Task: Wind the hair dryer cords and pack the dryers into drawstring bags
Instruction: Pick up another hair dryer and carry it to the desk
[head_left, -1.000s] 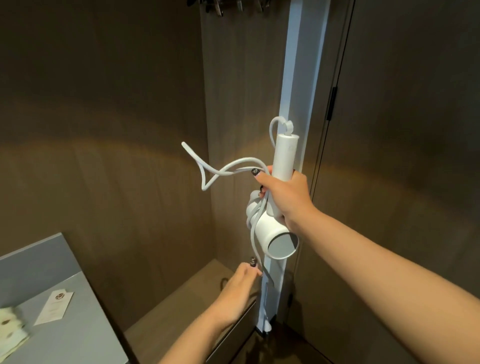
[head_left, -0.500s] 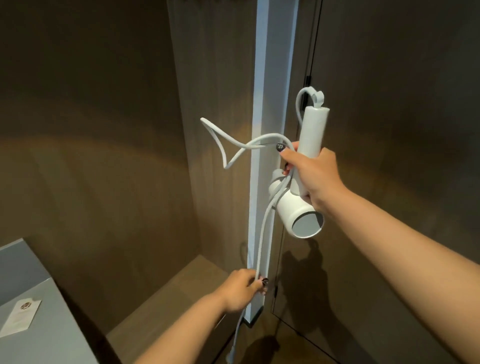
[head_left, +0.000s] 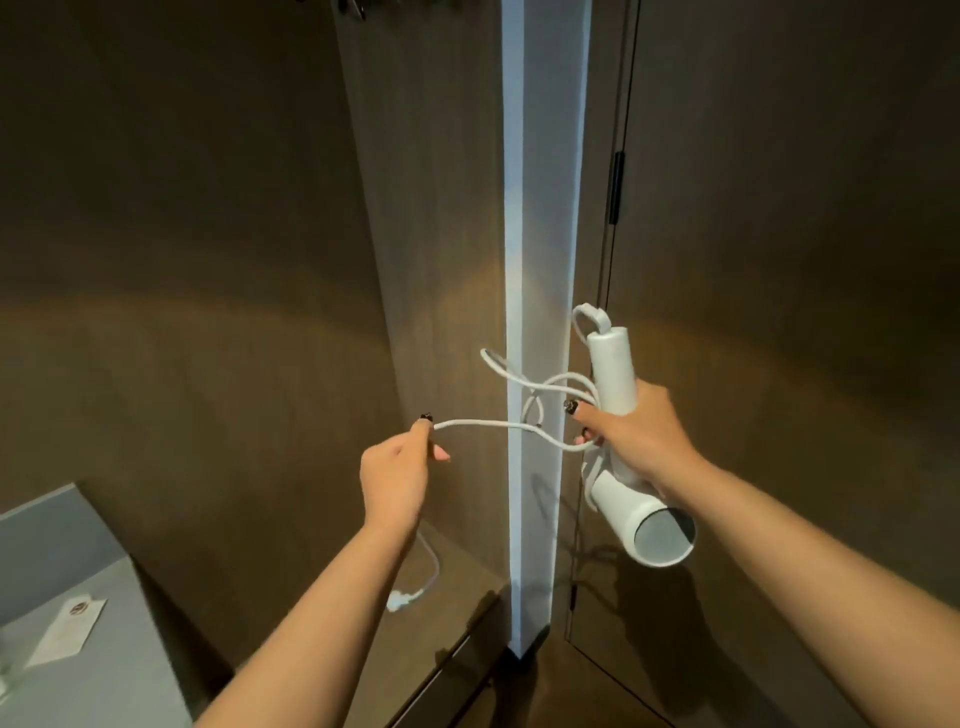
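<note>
Gripping the smooth white hair dryer (head_left: 623, 467), right hand (head_left: 636, 439); left hand (head_left: 397, 475) pinches its cord (head_left: 483, 425).

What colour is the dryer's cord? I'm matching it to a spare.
White, like the hair dryer; the cord shows in the head view.

White hair dryer (head_left: 631, 467) in right hand (head_left: 636, 434)
</note>
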